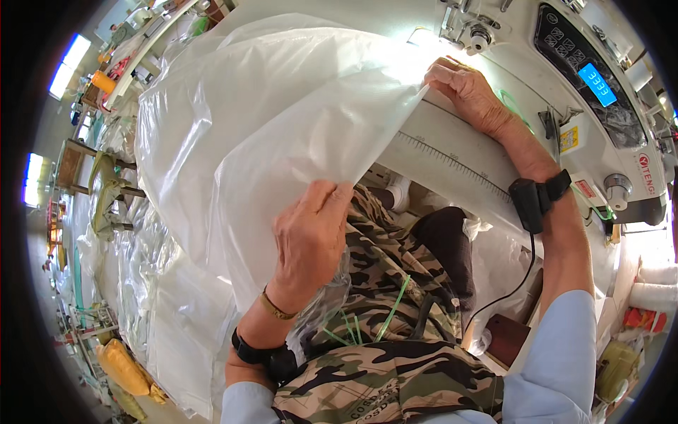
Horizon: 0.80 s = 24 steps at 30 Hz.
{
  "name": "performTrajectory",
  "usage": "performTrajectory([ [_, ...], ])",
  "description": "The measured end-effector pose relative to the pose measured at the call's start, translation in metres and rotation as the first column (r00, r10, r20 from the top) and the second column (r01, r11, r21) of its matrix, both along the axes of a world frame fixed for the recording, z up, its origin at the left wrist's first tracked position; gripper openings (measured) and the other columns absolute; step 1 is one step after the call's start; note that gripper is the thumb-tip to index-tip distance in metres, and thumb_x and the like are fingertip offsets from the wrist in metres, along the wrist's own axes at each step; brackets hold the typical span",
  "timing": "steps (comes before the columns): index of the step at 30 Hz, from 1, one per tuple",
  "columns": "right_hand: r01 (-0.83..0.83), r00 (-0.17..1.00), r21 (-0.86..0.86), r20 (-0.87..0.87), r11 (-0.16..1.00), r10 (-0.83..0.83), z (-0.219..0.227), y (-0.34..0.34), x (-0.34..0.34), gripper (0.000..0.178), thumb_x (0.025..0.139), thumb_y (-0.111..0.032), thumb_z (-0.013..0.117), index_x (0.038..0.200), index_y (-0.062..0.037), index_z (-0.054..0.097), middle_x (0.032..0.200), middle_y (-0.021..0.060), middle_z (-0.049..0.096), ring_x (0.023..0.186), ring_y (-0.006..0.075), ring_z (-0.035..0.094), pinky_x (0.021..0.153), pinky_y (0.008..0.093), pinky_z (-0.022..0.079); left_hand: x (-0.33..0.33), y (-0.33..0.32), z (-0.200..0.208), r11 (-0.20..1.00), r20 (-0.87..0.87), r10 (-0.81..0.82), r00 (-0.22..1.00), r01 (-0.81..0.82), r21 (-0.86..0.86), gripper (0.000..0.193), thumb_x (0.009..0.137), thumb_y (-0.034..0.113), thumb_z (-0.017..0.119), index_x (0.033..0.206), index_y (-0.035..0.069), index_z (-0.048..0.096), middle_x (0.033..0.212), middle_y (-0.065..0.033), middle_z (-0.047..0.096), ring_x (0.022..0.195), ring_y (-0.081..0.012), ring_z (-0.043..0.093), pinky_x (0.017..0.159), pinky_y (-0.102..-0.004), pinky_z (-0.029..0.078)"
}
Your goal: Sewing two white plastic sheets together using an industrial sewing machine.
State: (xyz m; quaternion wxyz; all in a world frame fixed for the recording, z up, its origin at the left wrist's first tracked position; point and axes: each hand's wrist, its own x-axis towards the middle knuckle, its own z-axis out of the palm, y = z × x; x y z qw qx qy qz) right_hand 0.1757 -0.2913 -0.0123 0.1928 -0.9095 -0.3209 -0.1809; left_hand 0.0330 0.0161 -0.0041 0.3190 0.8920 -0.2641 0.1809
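Observation:
A large translucent white plastic sheet [282,120] spreads over the table's left side and hangs down toward my lap. My left hand [314,230] pinches its near edge just above my lap. Farther off, at the bright lamp under the sewing machine head [480,35], my right hand [470,92] closes on a corner of the same sheet. Between the two hands the edge runs fairly straight and taut. Whether the sheet lies under the machine's needle is lost in the glare.
The machine's control panel [593,81] with a lit blue display is at the far right. A printed ruler [452,162] runs along the table's near edge. More crumpled plastic [169,304] lies at left, beside a wooden stool [78,166]. White thread cones [653,297] stand at right.

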Motion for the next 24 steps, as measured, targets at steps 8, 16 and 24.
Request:
performTrajectory([
  [8,-0.007,0.999,-0.070,0.034,0.998,0.010,0.003,0.004,0.006,0.006,0.094,-0.009,0.058,0.095,-0.0099,0.053,0.088,0.0073,0.064,0.090,0.0284,0.064,0.082,0.0403,0.052,0.003,0.010,-0.013,0.993,-0.007,-0.077,0.997,0.078,0.084,0.042,0.078,-0.005,0.060,0.120,-0.003,0.062,0.090,-0.0116,0.056,0.072,-0.0280,0.060,0.063,-0.0370,0.049],
  [16,0.052,0.997,-0.083,-0.057,0.995,-0.057,0.002,0.005,0.007,0.009,0.095,-0.004,0.055,0.102,-0.0079,0.050,0.088,0.0088,0.059,0.087,0.0278,0.063,0.092,0.0401,0.047,0.011,0.000,-0.010,0.978,-0.144,-0.196,0.970,0.203,0.038,0.031,0.083,-0.002,0.062,0.114,0.001,0.061,0.089,-0.0156,0.060,0.074,-0.0359,0.061,0.064,-0.0415,0.048],
  [24,0.317,0.946,0.035,0.065,0.948,-0.318,-0.007,0.027,-0.017,0.026,0.085,-0.015,0.067,0.102,-0.0042,0.050,0.104,0.0134,0.058,0.101,0.0333,0.055,0.088,0.0446,0.044,0.007,-0.033,-0.019,0.870,-0.301,-0.493,0.816,0.455,-0.191,0.034,0.078,-0.004,0.060,0.112,0.002,0.059,0.083,-0.0172,0.059,0.072,-0.0392,0.060,0.063,-0.0441,0.048],
])
